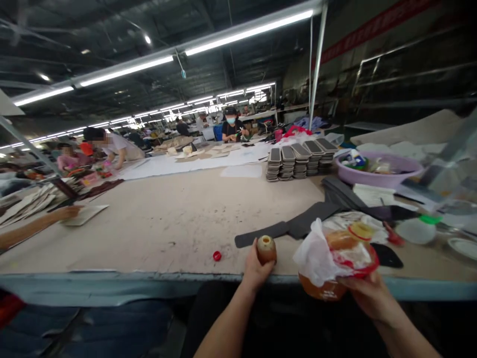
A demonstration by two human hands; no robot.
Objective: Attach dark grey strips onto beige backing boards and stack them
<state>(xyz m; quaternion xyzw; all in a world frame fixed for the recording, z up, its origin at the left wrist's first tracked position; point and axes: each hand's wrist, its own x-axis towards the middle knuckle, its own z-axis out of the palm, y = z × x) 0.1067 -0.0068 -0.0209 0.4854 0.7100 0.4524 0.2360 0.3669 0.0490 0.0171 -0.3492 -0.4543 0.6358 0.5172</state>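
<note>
My left hand (254,268) is wrapped round a small bottle (267,251) of amber liquid, which stands uncapped near the table's front edge. A red cap (216,256) lies on the table to its left. In my right hand (367,293) is a large plastic jug (324,288) of orange-brown liquid, tilted over the edge, with a red handle and a yellow cap. White tissue or cloth (318,256) hangs over the jug's side. Dark grey cut pieces (298,221) lie just behind the bottle.
Stacks of grey-topped pads (294,159) stand at the back right, beside a purple basin (376,174) of mixed items. A white container with a green lid (417,229) is at right. A co-worker's hand (70,213) touches a pale sheet (85,215) at left. Co-workers sit further back.
</note>
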